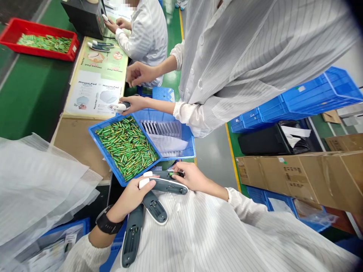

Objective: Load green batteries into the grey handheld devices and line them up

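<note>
Fanned out in my left hand (135,194) are several dark grey and white handheld devices (164,186), their battery compartments uncovered. One device (132,236) points down toward my lap, and another (155,207) lies between it and the upper ones. My right hand (193,176) is closed at the far end of the uppermost device, its fingertips on a small green battery (174,173). Whether that battery is seated in the compartment, I cannot tell. Just beyond my left hand is a blue tray (95,130) full of green batteries (127,145).
A co-worker's hand (132,104) holds a similar device above the tray. Farther off, another person (150,37) works beside a black box (85,19). A blue crate (193,145) holds white trays. A red tray (75,47) contains batteries. White sheets (36,192) lie at left.
</note>
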The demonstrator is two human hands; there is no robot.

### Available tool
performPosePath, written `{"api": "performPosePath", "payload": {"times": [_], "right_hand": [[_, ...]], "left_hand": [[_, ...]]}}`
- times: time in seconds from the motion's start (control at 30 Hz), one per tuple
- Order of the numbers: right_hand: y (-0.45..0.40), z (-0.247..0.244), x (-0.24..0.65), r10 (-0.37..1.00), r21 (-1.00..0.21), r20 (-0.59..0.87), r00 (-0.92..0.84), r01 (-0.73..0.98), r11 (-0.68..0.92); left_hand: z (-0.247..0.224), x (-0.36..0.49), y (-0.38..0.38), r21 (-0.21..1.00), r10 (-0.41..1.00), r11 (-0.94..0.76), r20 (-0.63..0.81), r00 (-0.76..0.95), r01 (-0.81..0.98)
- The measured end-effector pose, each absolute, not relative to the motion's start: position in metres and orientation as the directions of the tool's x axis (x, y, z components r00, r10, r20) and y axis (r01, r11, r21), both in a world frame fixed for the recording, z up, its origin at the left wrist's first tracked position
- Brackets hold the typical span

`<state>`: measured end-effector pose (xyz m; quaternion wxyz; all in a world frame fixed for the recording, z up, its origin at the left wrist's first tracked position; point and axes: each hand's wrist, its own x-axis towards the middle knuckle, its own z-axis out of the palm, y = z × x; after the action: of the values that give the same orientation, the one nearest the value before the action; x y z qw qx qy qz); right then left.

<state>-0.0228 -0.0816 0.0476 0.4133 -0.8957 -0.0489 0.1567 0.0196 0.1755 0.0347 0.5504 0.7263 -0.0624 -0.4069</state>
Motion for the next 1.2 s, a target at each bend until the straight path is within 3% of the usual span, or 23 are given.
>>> {"api": "performPosePath", "payload": {"times": [0.1,0.37,0.7,0.83,0.97,1.07,1.2], "right_hand": [[-0.083,0.058,-0.025,0.246,-0.672,-0.319,0.915,-0.036,-0.739],[-0.077,0.097,-0.025,0.239,-0.283,-0.514,0.824,0.100,-0.954],[-0.079,0.093,-0.021,0.318,-0.228,-0.499,0.806,0.231,-0.946],[-0.077,0.092,-0.016,0.302,-0.276,-0.473,0.828,0.186,-0.943],[-0.085,0.085,-0.022,0.229,-0.457,-0.425,0.876,0.011,-0.890],[-0.098,0.074,-0.033,0.144,-0.646,-0.389,0.910,-0.158,-0.747],[-0.112,0.056,-0.044,0.250,-0.822,-0.400,0.882,-0.225,-0.523]], "left_hand": [[0.036,0.018,0.173,0.845,-0.555,-0.380,-0.533,0.639,0.375],[0.042,0.022,0.170,0.834,-0.589,-0.407,-0.551,0.592,0.371],[0.045,0.033,0.167,0.853,-0.646,-0.437,-0.519,0.559,0.287],[0.045,0.035,0.165,0.859,-0.665,-0.432,-0.509,0.546,0.275],[0.044,0.035,0.164,0.862,-0.664,-0.418,-0.505,0.551,0.287],[0.042,0.033,0.164,0.863,-0.660,-0.403,-0.504,0.557,0.304],[0.041,0.032,0.164,0.869,-0.651,-0.396,-0.494,0.576,0.298]]}}
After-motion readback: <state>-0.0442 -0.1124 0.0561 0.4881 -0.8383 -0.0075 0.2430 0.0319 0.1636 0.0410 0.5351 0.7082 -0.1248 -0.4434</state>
